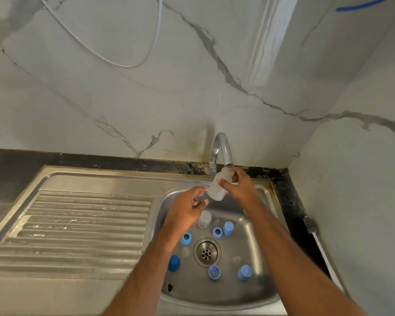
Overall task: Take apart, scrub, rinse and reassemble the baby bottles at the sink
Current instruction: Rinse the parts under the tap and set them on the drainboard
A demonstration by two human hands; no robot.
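A clear, frosted plastic baby bottle body (218, 187) is gripped by the right hand (238, 185), thumb on the near side and fingers curled round the far side. It is held tilted, its mouth up against the spout of the curved chrome tap (222, 150), above the stainless steel sink basin (255, 290). The left hand (187, 207) is held just beside the bottle's base with its fingers loosely spread and slightly bent; nothing is held in it, and whether a fingertip touches the bottle cannot be told.

On the basin floor, around the round metal drain (207, 252), blue plastic screw rings (186, 238) and blue caps (244, 273) are scattered. A second clear bottle (204, 220) is seen below the left hand. A ribbed steel draining board (78, 226) lies to the left.
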